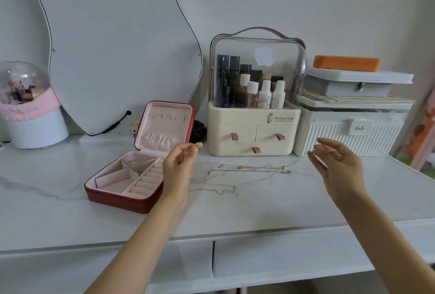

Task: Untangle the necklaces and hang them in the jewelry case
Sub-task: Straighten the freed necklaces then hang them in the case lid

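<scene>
A red jewelry case (122,196) with pink lining lies open on the white table, its lid (164,124) upright. My left hand (177,166) is raised beside the case and pinches a gold pendant (198,145). My right hand (336,164) is raised at the right and pinches the end of a thin silver chain (263,178) that sags down to the table. A gold necklace (251,166) and a silver necklace (249,171) lie stretched side by side on the table between my hands. Another silver chain (219,188) lies loosely in front of them.
A cream cosmetics organizer (254,129) with a clear dome stands behind the necklaces. White storage boxes (348,129) are stacked at the right. A wavy mirror (117,46) leans on the wall, and a domed brush holder (30,110) stands at the far left.
</scene>
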